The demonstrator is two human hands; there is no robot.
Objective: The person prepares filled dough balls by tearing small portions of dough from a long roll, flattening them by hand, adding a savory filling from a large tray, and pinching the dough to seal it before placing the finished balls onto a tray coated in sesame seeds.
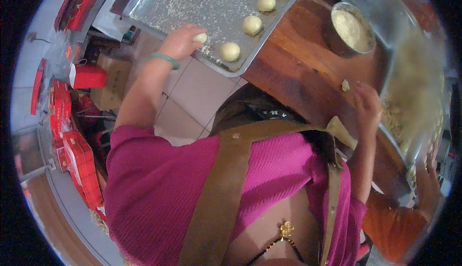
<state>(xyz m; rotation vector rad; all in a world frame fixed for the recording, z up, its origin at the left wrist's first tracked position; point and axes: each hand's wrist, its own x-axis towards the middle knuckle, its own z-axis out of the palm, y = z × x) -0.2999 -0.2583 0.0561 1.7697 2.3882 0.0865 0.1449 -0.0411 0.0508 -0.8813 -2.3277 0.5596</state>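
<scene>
At the near left corner of a metal baking tray (pixel 159 1), my left hand (pixel 183 42) has its fingers closed round a pale dough ball (pixel 200 37). A row of similar round dough balls runs up the tray's right side, the nearest one (pixel 230 52) just right of this hand. Loose crumbs are scattered over the tray. Over the wooden table, my right hand (pixel 367 103) has loosely bent fingers and nothing visible in them. A small dough scrap (pixel 345 85) lies beside its fingertips, and a flat pale piece (pixel 341 132) lies closer to me, its kind unclear.
A metal bowl (pixel 352 29) of pale crumbly filling stands at the back right of the wooden table (pixel 298 40). Beyond it, a large metal tray (pixel 390 136) holds brownish crumbs. Another person's orange sleeve (pixel 394 227) shows at lower right. Red boxes (pixel 79 165) stand at left.
</scene>
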